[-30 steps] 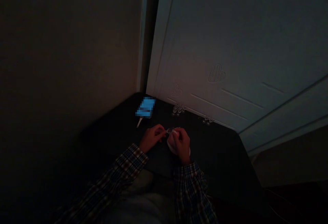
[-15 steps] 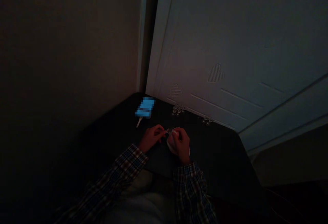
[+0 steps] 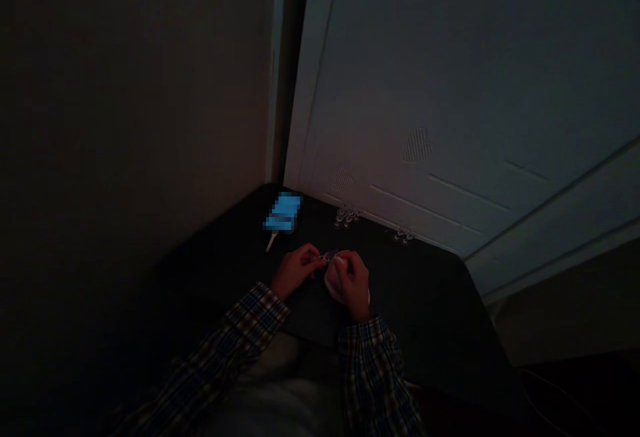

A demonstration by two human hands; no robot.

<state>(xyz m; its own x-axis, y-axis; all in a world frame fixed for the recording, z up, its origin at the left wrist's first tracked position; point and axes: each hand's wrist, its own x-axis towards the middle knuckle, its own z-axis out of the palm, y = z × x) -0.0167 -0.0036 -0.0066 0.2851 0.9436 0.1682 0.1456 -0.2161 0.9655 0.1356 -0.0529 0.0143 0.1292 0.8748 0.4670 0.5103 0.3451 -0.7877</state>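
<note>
In dim light, my left hand (image 3: 299, 269) pinches one end of a small shiny ring-like piece (image 3: 327, 258) between thumb and fingertips. My right hand (image 3: 353, 280) is closed too, its fingertips pinched at the other side of that piece. Under and beside the right hand sits a pale pinkish rounded thing (image 3: 334, 284), partly covered by the hand; its kind is too dark to make out. Both hands are close together over the dark tabletop (image 3: 425, 317).
A phone with a lit, blurred screen (image 3: 284, 212) lies at the back left, a white cable (image 3: 271, 241) running from it. Along the back edge are two clusters of small shiny rings (image 3: 346, 216). A white panel with raised hearts (image 3: 450, 90) stands behind; a wall (image 3: 150, 90) rises at left.
Both hands stay in nearly the same place with small finger movements at the shiny piece. The view has shifted very slightly.
</note>
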